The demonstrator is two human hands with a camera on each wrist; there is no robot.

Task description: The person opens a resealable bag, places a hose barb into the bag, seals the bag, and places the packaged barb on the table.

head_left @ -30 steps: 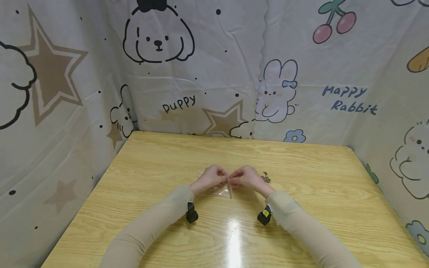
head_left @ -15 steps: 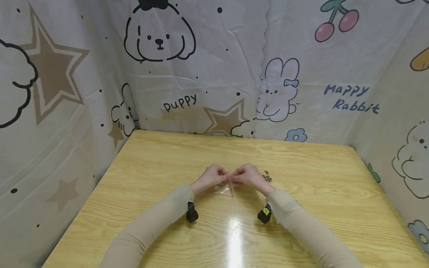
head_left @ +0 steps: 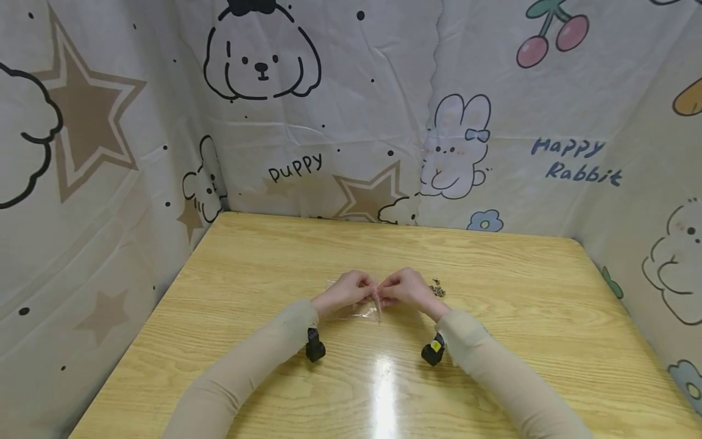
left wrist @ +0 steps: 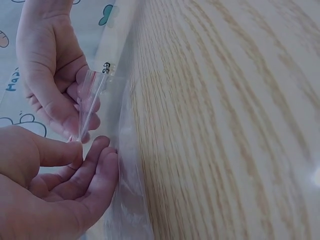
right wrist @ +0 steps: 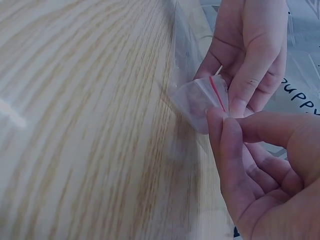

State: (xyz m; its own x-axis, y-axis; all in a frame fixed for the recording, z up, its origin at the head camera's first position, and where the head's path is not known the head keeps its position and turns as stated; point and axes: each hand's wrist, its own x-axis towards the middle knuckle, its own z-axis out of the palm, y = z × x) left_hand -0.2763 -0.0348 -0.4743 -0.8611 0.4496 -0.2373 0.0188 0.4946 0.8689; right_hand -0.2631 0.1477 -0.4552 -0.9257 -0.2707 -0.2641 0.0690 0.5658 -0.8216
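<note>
A clear zip bag with a red line along its seal lies between the hands in the middle of the table. My left hand pinches the bag's mouth edge between thumb and fingers. Close beside it, my right hand pinches the same edge, fingertips nearly meeting the left ones. In the right wrist view the red-lined corner of the bag stands up from the fingertips. A small heap of shiny metal pieces lies just right of the right hand; their kind is too small to tell.
The wood-grain table has a patterned cloth hanging behind and on both sides. Each wrist bears a small black camera. A bright light reflection lies on the table's near part.
Both hands stay almost in place at the bag's edge, with only slight finger movement. The head view has shifted a little; the metal pieces have not visibly moved.
</note>
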